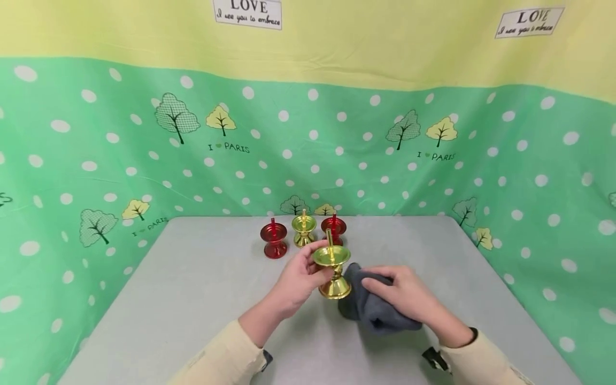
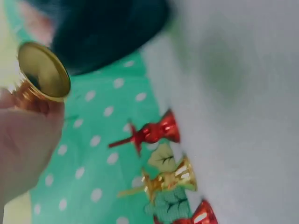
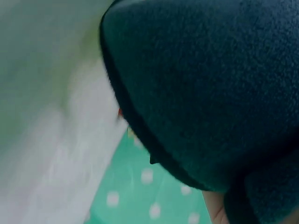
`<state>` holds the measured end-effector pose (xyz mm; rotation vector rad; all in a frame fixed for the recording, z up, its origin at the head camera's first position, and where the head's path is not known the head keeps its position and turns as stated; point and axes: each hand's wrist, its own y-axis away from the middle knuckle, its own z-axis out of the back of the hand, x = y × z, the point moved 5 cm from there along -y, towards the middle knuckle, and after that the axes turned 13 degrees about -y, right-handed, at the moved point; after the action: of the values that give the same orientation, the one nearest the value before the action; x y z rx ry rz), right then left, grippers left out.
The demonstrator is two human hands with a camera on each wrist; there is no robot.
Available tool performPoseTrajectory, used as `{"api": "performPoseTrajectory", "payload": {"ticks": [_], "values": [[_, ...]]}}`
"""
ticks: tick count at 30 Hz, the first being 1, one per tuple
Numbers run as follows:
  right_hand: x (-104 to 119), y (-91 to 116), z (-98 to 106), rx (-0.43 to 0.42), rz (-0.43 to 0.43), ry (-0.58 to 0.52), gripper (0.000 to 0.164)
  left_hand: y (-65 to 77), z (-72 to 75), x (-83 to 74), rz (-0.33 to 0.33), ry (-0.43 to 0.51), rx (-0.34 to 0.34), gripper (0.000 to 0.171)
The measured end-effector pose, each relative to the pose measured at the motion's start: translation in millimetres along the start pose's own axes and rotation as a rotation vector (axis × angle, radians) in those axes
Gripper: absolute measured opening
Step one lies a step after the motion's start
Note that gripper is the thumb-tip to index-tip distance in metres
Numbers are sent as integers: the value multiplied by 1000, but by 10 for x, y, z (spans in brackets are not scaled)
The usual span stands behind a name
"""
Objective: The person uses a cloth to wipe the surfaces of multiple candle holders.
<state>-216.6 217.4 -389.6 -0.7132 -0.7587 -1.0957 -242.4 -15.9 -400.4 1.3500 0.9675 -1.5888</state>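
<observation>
Standing leftmost on the counter [image 1: 207, 310]: red holder [image 1: 274, 234]. Next, left hand [image 1: 297, 280], fingers curled round lifted gold holder [image 1: 338, 271], roughly upright; behind, rear gold holder [image 1: 304, 227], second red holder [image 1: 338, 229]. Rightward, bunched grey cloth [image 1: 368, 305], gripped in right hand's [image 1: 406, 294] fingers.

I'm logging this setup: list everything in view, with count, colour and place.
Table: one, grey, centre
Backdrop: one, green and yellow, behind and beside the table
Red candle holders: two, red, at the table's back
Standing gold candle holder: one, gold, between the red pair
Raised gold candle holder: one, gold, above the table
Cloth: one, dark grey, right of the raised holder
Sleeves: two, cream, on the forearms
Wrist gear: two, black, by the sleeves
Left hand: one, bare, holding the raised holder
Right hand: one, bare, gripping the cloth
</observation>
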Motion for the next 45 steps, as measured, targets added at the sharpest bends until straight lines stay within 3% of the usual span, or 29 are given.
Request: {"api": "performPoseTrajectory", "payload": {"ticks": [6,12,18,22,26,31,34,38,42,45], "values": [[-129,206,525,-148,-79,48,40,-542,-237,195,13,-224,-124,69],[-310,458,804,-202,-216,29,50,-968,-623,356,29,-389,-208,68],[-443,608,866,-226,-302,25,56,-1255,-893,516,52,-535,-296,64],[-474,634,821,-227,-341,18,57,-1374,-954,609,107,-512,-340,64],[-464,597,790,-224,-353,23,58,-1469,-941,638,121,-499,-373,63],[-433,554,773,-226,-341,26,56,-1519,-971,657,140,-543,-258,68],[-427,558,757,-225,-338,25,56,-1447,-996,670,144,-585,-179,74],[-412,556,756,-222,-335,22,56,-1259,-925,633,95,-622,-138,70],[-388,547,758,-217,-327,-1,56,-1024,-676,542,33,-653,-182,57],[-365,534,753,-212,-321,-15,55,-906,-414,467,-2,-713,-303,60]]}}
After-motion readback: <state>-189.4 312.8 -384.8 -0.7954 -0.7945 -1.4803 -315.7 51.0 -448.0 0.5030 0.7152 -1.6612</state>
